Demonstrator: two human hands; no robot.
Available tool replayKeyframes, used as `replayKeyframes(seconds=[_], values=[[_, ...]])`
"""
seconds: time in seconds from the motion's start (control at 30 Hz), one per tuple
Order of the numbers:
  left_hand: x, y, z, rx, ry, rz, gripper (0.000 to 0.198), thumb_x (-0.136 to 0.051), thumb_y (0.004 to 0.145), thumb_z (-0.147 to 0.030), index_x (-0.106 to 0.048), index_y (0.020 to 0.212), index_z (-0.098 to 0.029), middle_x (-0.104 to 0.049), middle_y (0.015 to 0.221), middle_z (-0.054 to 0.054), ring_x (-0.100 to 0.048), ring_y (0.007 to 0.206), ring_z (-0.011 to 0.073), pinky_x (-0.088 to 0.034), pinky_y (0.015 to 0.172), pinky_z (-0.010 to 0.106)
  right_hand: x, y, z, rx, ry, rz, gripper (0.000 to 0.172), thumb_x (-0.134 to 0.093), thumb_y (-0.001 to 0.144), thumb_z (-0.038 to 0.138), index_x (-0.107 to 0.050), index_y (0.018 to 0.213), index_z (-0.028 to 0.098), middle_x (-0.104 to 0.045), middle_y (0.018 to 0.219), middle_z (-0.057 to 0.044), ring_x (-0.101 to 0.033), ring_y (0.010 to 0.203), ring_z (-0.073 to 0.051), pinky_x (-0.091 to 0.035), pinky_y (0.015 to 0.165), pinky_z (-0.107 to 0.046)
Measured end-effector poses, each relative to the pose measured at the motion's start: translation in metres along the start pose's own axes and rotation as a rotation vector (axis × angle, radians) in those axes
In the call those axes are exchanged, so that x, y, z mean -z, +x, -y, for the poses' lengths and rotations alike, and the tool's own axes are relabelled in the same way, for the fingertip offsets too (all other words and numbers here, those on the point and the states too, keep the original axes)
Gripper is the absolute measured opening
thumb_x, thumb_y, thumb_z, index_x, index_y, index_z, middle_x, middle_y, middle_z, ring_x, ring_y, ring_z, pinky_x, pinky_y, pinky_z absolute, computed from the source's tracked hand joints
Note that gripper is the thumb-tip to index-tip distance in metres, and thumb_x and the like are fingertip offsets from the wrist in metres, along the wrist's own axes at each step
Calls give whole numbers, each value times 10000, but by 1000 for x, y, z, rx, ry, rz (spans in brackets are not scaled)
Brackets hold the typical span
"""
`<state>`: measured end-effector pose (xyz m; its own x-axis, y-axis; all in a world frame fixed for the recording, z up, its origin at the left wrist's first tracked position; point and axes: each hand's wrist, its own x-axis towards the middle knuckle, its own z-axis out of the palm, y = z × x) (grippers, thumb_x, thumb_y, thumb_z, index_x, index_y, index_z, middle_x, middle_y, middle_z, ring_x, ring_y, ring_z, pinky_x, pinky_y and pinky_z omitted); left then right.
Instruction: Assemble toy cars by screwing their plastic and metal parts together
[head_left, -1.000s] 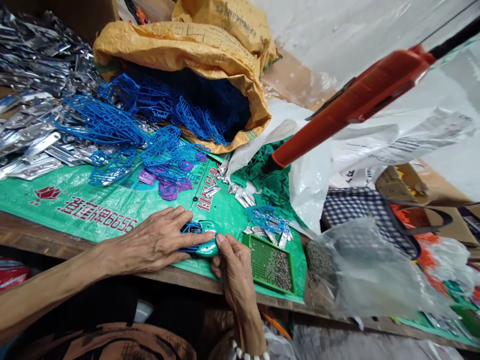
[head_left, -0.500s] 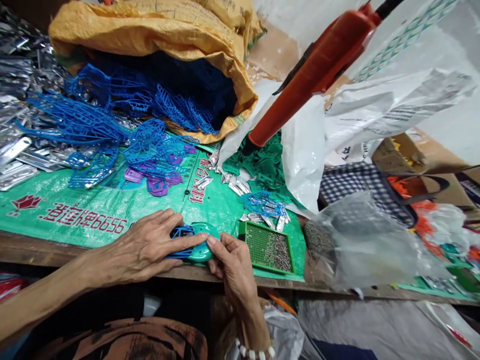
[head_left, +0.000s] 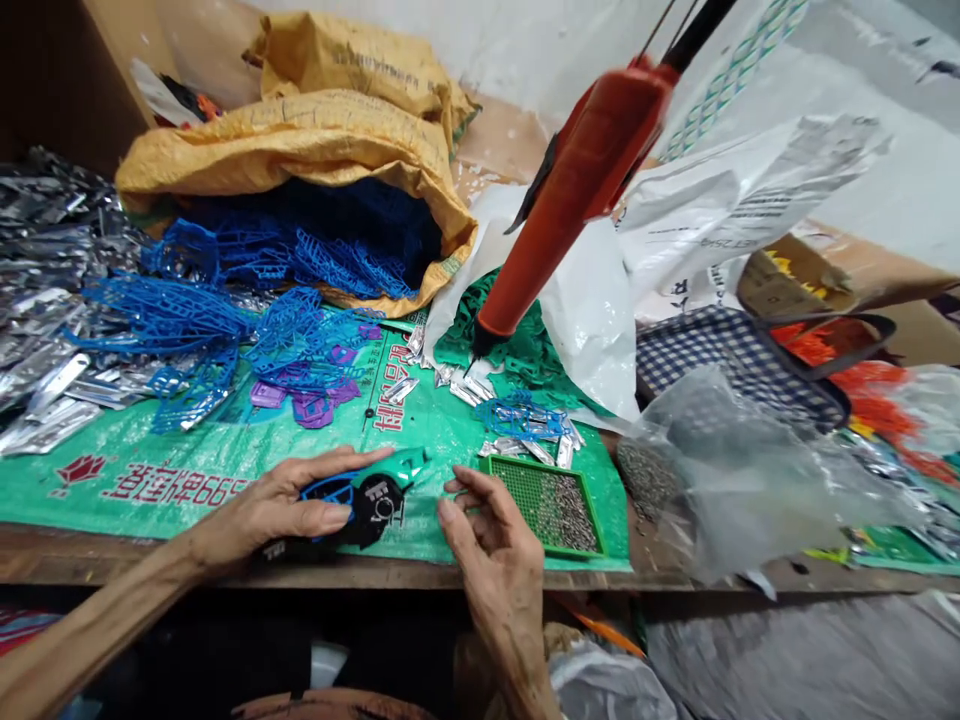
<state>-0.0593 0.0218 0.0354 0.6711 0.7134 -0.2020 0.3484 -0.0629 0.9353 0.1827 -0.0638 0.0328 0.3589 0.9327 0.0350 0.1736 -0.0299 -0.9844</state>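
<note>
Between its thumb and fingers my left hand (head_left: 289, 500) grips a toy car (head_left: 379, 508) over the front of the table. The car is tilted so that its black wheel or underside part, a blue lattice frame and the green-teal body show. Just right of it, apart from the car, my right hand (head_left: 495, 535) has loosely bent fingers with nothing seen in them. Beside the right hand sits a green tray (head_left: 596, 505) of small screws. An orange-red electric screwdriver (head_left: 562, 210) hangs above the table, tip down over metal strips (head_left: 517, 450) and a blue lattice frame (head_left: 517, 415).
A yellow sack (head_left: 292, 120) spills blue lattice frames (head_left: 172, 310) over purple parts (head_left: 322, 400). Silver strips (head_left: 52, 340) heap at the left. A white bag (head_left: 592, 340) holds green parts. Clear plastic (head_left: 750, 480) and a checked bag (head_left: 720, 360) lie right.
The toy car has been turned so its black side shows. My right hand has let go of it and moved right. The view has shifted a little.
</note>
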Motion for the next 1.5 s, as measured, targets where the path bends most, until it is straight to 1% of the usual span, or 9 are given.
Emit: replayKeyframes(seconds=[0.1, 0.17, 0.4, 0.53, 0.77, 1.07, 1.27, 1.4, 1.5], values=[[-13, -3, -8, 128, -510, 87, 649, -704, 825, -571, -630, 1420, -322, -708, 1353, 50, -658, 1237, 357, -514, 1062, 499, -1, 8, 10, 175, -50, 100, 485, -808, 785, 307, -697, 1255, 268, -697, 1173, -69, -621, 831, -157, -539, 740, -277], [-20, -4, -10, 193, -692, 62, 645, -780, 779, -510, -675, 1371, -275, -764, 1231, 59, -698, 1175, 332, -531, 1051, 450, -2, 15, 17, 200, -35, 210, 448, -813, 787, 272, -717, 1224, 282, -705, 1118, -41, -617, 822, -149, -530, 779, -275], [-24, -2, -19, 342, -1009, 3, 606, -928, 672, -428, -766, 1207, -194, -808, 884, 57, -769, 795, 228, -623, 744, 285, -10, 43, 30, 340, -6, 401, 91, -812, 805, 249, -768, 870, 202, -663, 800, 10, -602, 763, -138, -441, 721, -244], [-28, -2, -20, 438, -1080, -95, 657, -984, 594, -411, -770, 1169, -177, -801, 874, 61, -759, 687, 236, -640, 561, 309, -12, 47, 34, 295, -14, 390, 198, -828, 779, 215, -676, 657, 184, -505, 653, 61, -462, 642, -90, -333, 622, -232], [-30, -3, -15, 494, -1104, -110, 668, -1015, 530, -360, -774, 1116, -151, -767, 785, 33, -749, 617, 237, -644, 507, 327, -15, 40, 30, 204, -49, 357, 244, -826, 766, 241, -648, 613, 177, -450, 609, 68, -414, 630, -85, -260, 601, -255], [-30, -1, -17, 490, -1073, -120, 630, -1009, 539, -418, -796, 1072, -158, -780, 772, 57, -735, 579, 232, -634, 475, 320, -7, 39, 26, 124, -18, 440, 163, -801, 772, 330, -732, 777, 183, -536, 752, 32, -477, 748, -117, -334, 665, -247], [-26, 7, -20, 538, -1021, -173, 661, -1009, 514, -418, -795, 1087, -170, -791, 824, 52, -707, 554, 205, -621, 502, 313, -15, 44, 21, -20, 135, 391, 181, -775, 779, 339, -726, 715, 177, -486, 707, 43, -395, 646, -84, -293, 556, -225], [-23, 9, -13, 499, -823, -200, 660, -921, 620, -559, -787, 1157, -199, -790, 1110, 99, -757, 790, 255, -629, 644, 306, -16, 46, 11, -65, 69, 401, 202, -770, 780, 347, -811, 917, 205, -640, 823, 5, -537, 742, -121, -430, 650, -228], [-20, 7, -2, 271, -425, -198, 591, -735, 812, -637, -733, 1291, -290, -709, 1342, 80, -686, 1167, 339, -599, 927, 389, -5, 48, 6, 11, -66, 364, 487, -772, 780, 345, -745, 1255, 238, -727, 1042, -46, -648, 848, -166, -536, 790, -286]])
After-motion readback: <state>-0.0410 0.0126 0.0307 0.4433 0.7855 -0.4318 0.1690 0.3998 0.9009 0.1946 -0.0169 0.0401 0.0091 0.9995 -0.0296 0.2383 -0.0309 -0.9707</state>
